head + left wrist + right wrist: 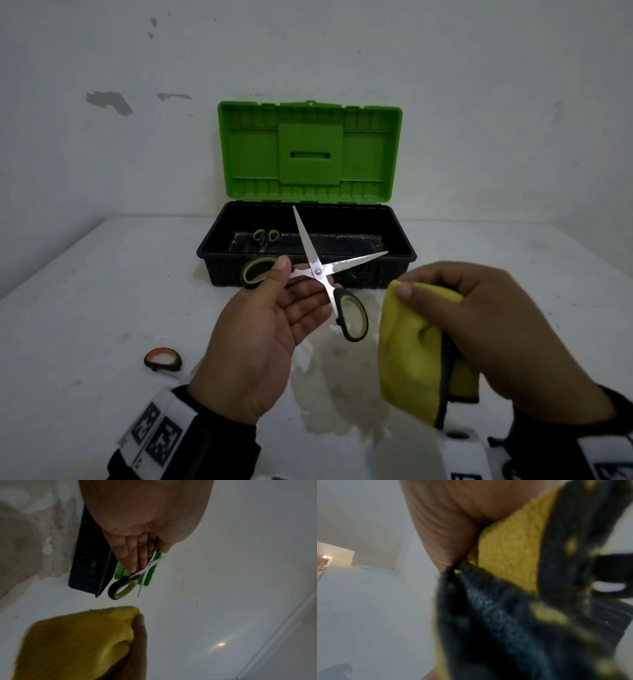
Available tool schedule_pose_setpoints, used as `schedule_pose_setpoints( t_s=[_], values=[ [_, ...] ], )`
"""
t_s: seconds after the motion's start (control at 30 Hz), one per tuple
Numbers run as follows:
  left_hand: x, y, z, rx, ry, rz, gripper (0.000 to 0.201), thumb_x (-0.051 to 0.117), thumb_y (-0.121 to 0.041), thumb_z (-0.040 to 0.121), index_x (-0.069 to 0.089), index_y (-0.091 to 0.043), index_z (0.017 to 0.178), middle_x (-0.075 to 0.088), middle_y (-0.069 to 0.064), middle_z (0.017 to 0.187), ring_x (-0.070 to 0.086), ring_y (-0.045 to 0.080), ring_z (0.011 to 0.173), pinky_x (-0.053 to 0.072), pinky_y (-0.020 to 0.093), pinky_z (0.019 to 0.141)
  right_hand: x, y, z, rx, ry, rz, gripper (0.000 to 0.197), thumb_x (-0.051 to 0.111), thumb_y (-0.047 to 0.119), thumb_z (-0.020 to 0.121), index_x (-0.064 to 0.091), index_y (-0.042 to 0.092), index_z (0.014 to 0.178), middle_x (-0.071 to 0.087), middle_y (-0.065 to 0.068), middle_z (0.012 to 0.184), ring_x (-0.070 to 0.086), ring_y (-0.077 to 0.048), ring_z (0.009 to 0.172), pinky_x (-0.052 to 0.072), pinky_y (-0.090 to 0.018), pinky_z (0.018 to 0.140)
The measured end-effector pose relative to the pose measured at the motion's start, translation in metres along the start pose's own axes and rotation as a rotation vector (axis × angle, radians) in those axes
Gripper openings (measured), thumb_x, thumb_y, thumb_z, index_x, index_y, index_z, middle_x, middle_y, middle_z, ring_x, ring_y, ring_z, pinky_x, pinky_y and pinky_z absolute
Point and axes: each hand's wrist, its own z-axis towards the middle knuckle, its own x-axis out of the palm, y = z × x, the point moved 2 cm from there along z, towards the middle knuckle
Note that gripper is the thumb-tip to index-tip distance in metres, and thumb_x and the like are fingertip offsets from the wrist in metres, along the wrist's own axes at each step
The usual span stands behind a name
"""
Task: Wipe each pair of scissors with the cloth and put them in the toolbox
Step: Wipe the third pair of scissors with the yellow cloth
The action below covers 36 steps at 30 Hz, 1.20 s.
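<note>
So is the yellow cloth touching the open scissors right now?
Apart. The head view shows bare table between the yellow cloth in the right hand and the open scissors; the left wrist view shows it too.

I see a white table (102, 308) with a damp grey stain (342, 383). The wall (479, 85) behind shows chipped paint.

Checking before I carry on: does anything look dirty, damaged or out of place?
Yes. The green-handled scissors in the left hand carry white specks on the right-pointing blade. A large pale stain mars the table in front of the toolbox, and the wall paint is chipped.
</note>
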Motion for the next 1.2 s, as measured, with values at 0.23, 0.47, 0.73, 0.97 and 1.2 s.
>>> schedule_pose_setpoints(
  t_s=[0.23,0.47,0.73,0.97,1.2],
  values=[
    [0.009,0.006,-0.004,0.025,0.007,0.065,0.034,0.055,-0.030,0.092,0.068,0.000,0.101,0.072,0.017,0.082,0.074,0.028,0.081,0.061,0.034,0.068,0.014,0.025,0.003,-0.501,-0.217,-0.359,0.011,0.072,0.035,0.086,0.072,0.029,0.095,0.067,0.020,0.087,0.057,0.001,0.081,0.047,-0.017,0.071],
    [0.010,0.007,-0.012,0.037,0.052,0.038,0.039,0.058,-0.032,0.083,0.067,0.001,0.103,0.074,0.018,0.088,0.075,0.027,0.084,0.061,0.036,0.076,0.046,0.013,-0.001,-0.696,-0.199,-0.494,0.021,0.066,0.035,0.091,0.075,0.020,0.103,0.069,-0.001,0.095,0.063,-0.025,0.082,0.044,-0.041,0.073],
    [0.012,0.011,-0.013,-0.008,0.013,-0.039,0.041,0.061,-0.029,0.080,0.066,0.003,0.106,0.074,0.018,0.086,0.075,0.028,0.085,0.062,0.036,0.073,0.047,0.010,-0.002,-0.679,-0.276,-0.586,0.016,0.063,0.024,0.093,0.076,0.015,0.097,0.068,-0.005,0.089,0.060,-0.028,0.075,0.039,-0.037,0.070],
    [0.011,0.009,-0.013,-0.014,-0.002,-0.036,0.036,0.063,-0.027,0.077,0.068,0.000,0.099,0.071,0.019,0.086,0.074,0.028,0.082,0.062,0.038,0.071,0.035,0.003,0.006,-0.656,-0.303,-0.605,0.011,0.069,0.016,0.086,0.075,0.017,0.095,0.067,-0.004,0.086,0.059,-0.029,0.075,0.040,-0.039,0.068],
    [0.011,0.007,-0.013,-0.035,0.026,0.001,0.025,0.060,-0.024,0.081,0.070,-0.003,0.091,0.073,0.019,0.085,0.074,0.028,0.084,0.062,0.041,0.076,0.041,0.007,0.002,-0.761,-0.225,-0.654,0.011,0.071,0.016,0.085,0.075,0.015,0.095,0.068,-0.006,0.091,0.059,-0.028,0.078,0.038,-0.037,0.070]
  ],
)
